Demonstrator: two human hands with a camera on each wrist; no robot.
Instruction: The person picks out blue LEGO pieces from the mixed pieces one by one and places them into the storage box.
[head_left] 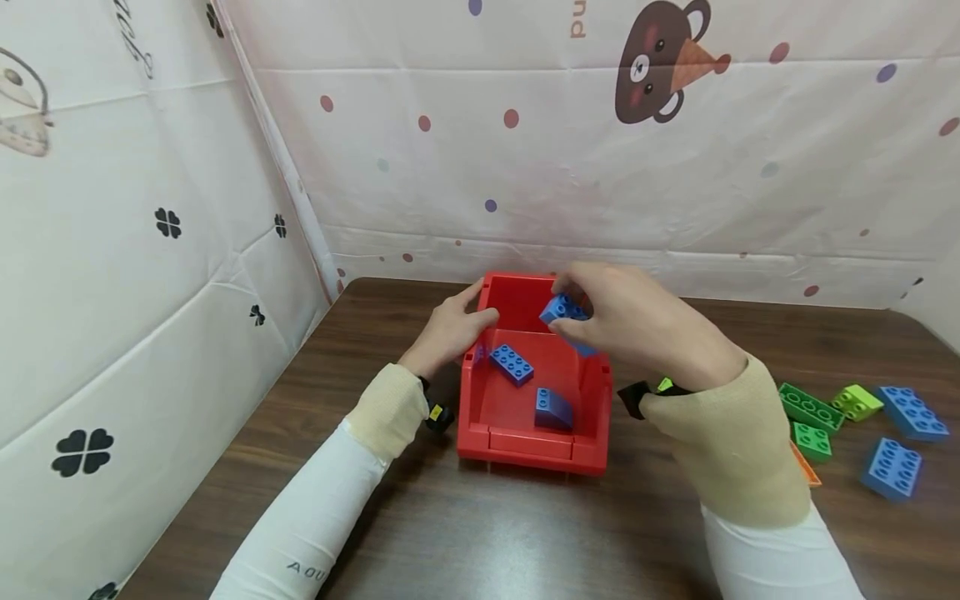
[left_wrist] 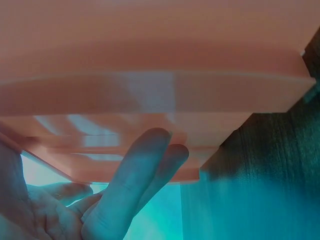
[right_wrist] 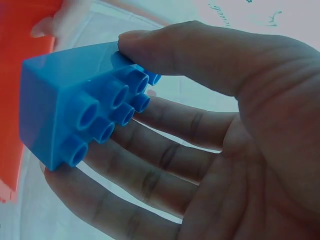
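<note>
A red open box (head_left: 525,447) stands on the table with its walls up. My left hand (head_left: 450,329) grips the box's left wall, thumb over the rim. In the left wrist view, fingers (left_wrist: 127,185) lie along the outside of the red wall. Above the box's right side, my right hand (head_left: 637,321) pinches a blue toy brick (right_wrist: 42,107) with a double row of studs, between thumb and fingertips. Inside the box lie a blue studded brick (head_left: 512,364) and a blue curved brick (head_left: 553,410). A blue patch shows below the right thumb; I cannot tell what it is.
On the right side of the table lie a dark green brick (head_left: 810,408), a smaller green brick (head_left: 812,442), a lime brick (head_left: 857,402), two blue bricks (head_left: 913,413) and an orange piece (head_left: 806,467), partly hidden by the right sleeve. A printed cloth (head_left: 450,175) hangs behind the table.
</note>
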